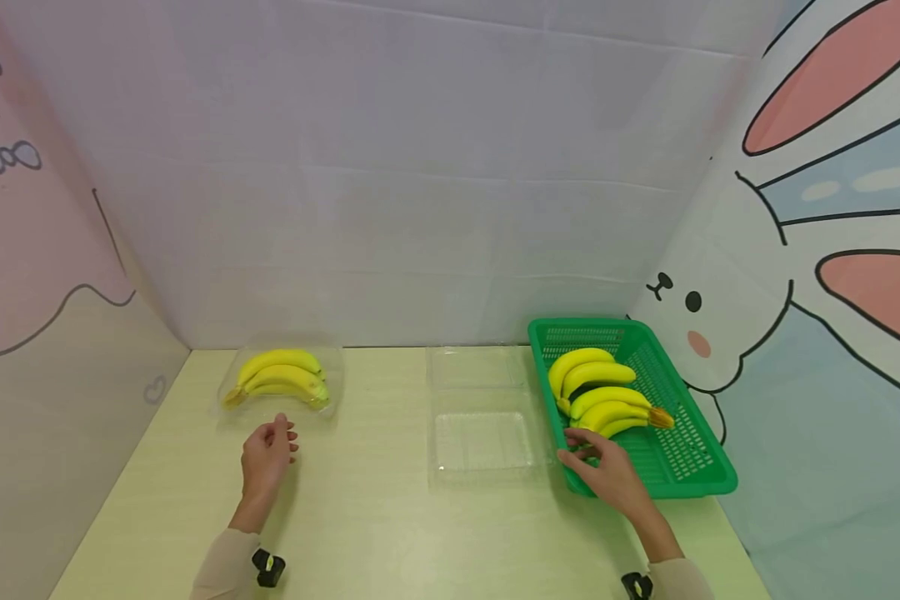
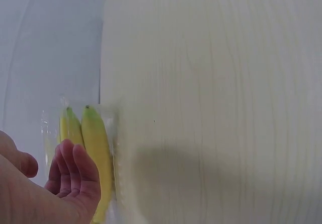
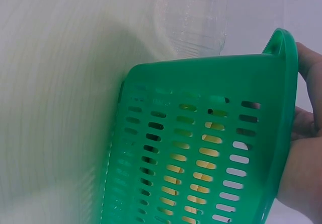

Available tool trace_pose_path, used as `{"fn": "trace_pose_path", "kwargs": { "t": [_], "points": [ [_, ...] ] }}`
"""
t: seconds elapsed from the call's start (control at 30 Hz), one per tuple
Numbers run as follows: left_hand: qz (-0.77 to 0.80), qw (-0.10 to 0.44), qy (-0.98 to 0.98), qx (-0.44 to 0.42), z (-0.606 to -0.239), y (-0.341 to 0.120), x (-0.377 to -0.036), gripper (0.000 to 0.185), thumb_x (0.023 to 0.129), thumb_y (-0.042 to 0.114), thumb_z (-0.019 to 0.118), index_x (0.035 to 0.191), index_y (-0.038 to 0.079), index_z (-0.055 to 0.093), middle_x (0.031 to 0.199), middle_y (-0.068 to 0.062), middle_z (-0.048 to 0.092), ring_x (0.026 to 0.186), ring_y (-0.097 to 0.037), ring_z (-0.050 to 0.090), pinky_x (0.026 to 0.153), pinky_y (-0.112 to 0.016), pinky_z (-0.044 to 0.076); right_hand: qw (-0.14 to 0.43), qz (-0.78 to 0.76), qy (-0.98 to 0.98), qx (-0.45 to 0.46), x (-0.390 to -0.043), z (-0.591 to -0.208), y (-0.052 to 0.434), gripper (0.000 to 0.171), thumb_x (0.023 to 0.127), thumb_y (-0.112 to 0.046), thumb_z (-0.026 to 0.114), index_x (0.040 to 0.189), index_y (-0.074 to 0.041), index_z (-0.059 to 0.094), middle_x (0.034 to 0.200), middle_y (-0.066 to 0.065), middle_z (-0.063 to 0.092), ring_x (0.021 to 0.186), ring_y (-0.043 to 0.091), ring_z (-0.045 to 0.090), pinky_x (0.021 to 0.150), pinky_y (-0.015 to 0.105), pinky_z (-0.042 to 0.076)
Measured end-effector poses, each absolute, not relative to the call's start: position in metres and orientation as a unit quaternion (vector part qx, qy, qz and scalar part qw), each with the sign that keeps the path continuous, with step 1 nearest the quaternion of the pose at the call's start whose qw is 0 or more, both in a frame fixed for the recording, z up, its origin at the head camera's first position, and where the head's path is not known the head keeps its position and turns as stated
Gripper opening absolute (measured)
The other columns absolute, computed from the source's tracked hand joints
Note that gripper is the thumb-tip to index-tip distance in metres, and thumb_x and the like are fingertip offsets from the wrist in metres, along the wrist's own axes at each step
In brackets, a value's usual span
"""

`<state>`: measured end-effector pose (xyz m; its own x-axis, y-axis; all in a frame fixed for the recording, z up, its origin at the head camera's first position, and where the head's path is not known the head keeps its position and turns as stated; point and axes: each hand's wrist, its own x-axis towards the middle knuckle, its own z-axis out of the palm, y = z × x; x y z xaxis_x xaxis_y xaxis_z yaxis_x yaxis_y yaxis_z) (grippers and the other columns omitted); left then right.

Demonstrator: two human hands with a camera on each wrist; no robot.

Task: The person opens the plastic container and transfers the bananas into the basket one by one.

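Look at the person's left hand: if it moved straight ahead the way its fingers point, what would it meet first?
Most likely the clear box holding bananas, just beyond the left hand.

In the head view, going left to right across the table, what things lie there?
Bananas in a clear container → left hand → empty clear tray → right hand at the near rim of the green basket, which holds more bananas.
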<state>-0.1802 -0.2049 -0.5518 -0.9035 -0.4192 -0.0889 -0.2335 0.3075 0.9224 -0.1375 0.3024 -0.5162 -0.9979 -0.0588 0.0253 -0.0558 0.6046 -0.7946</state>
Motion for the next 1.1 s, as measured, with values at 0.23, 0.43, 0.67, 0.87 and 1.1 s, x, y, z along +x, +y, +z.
{"fn": "trace_pose_path", "kwargs": {
  "t": [0.23, 0.43, 0.67, 0.87, 1.1],
  "points": [
    [-0.551, 0.077, -0.804, 0.209, -0.552, -0.213, -0.185, 0.062, 0.111, 0.045, 0.036, 0.120, -0.011, 0.062, 0.108, -0.028, 0.068, 0.075, -0.015, 0.066, 0.061, -0.024, 0.057, 0.000, -0.443, 0.896, -0.032, -0.138, -0.516, 0.302, 0.044, 0.097, -0.022, 0.074, 0.134, -0.002, 0.063, 0.118, 0.012, 0.068, 0.096, 0.025, 0.067, 0.072, 0.028, 0.056],
    [-0.541, 0.066, -0.808, 0.225, -0.555, -0.221, -0.187, 0.063, 0.111, 0.045, 0.033, 0.120, -0.011, 0.061, 0.108, -0.029, 0.068, 0.072, -0.011, 0.065, 0.061, -0.026, 0.057, 0.003, -0.443, 0.896, -0.030, -0.138, -0.516, 0.300, 0.044, 0.097, -0.023, 0.074, 0.134, -0.003, 0.064, 0.117, 0.010, 0.068, 0.095, 0.024, 0.067, 0.072, 0.028, 0.056],
    [-0.541, 0.056, -0.803, 0.243, -0.558, -0.225, -0.192, 0.063, 0.111, 0.043, 0.032, 0.122, -0.012, 0.059, 0.111, -0.031, 0.068, 0.070, -0.009, 0.064, 0.058, -0.023, 0.055, 0.000, -0.442, 0.897, -0.027, -0.137, -0.519, 0.301, 0.044, 0.096, -0.023, 0.075, 0.134, -0.003, 0.064, 0.117, 0.010, 0.068, 0.096, 0.025, 0.067, 0.072, 0.028, 0.056],
    [-0.547, 0.048, -0.800, 0.242, -0.560, -0.228, -0.196, 0.064, 0.111, 0.045, 0.031, 0.124, -0.011, 0.059, 0.113, -0.030, 0.067, 0.071, -0.007, 0.063, 0.060, -0.025, 0.056, -0.004, -0.448, 0.894, -0.026, -0.135, -0.519, 0.300, 0.043, 0.096, -0.020, 0.075, 0.133, -0.002, 0.064, 0.117, 0.011, 0.068, 0.096, 0.028, 0.067, 0.073, 0.028, 0.056],
    [-0.554, 0.042, -0.795, 0.244, -0.561, -0.231, -0.201, 0.061, 0.111, 0.042, 0.035, 0.125, -0.012, 0.059, 0.108, -0.027, 0.069, 0.069, -0.005, 0.063, 0.062, -0.026, 0.057, -0.017, -0.443, 0.896, -0.034, -0.135, -0.516, 0.299, 0.042, 0.096, -0.019, 0.075, 0.132, -0.001, 0.065, 0.115, 0.011, 0.068, 0.094, 0.025, 0.068, 0.072, 0.028, 0.056]
  ]
}}
